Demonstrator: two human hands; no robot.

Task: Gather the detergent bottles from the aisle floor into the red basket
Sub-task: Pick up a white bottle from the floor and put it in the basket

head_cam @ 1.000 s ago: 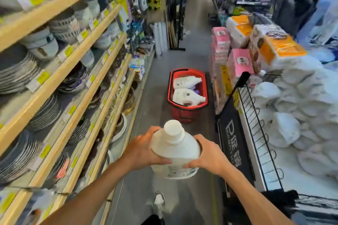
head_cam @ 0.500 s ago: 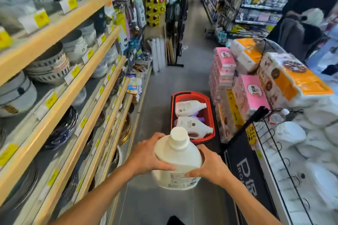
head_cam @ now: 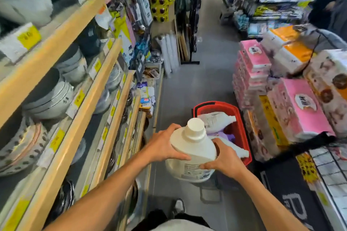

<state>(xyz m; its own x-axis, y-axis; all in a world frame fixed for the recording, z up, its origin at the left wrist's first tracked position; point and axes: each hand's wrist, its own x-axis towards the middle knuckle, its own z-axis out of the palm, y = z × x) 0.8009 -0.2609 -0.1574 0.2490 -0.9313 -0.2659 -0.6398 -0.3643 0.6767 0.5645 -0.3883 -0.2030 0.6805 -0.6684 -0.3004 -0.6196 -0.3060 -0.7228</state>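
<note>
Detergent bottle point(head_cam: 193, 148) upright between left hand point(head_cam: 163, 146) and right hand point(head_cam: 223, 159)

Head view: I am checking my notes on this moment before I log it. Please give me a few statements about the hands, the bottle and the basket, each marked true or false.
1. Both hands hold the white detergent bottle. True: the left hand and the right hand grip its sides.
2. The held bottle's cap is off. False: a white cap sits on it.
3. The red basket is empty. False: at least two white bottles lie in it.
4. The basket stands on the aisle floor. True.
5. The held bottle already rests in the basket. False: it is in the hands, nearer the camera than the basket.
</note>
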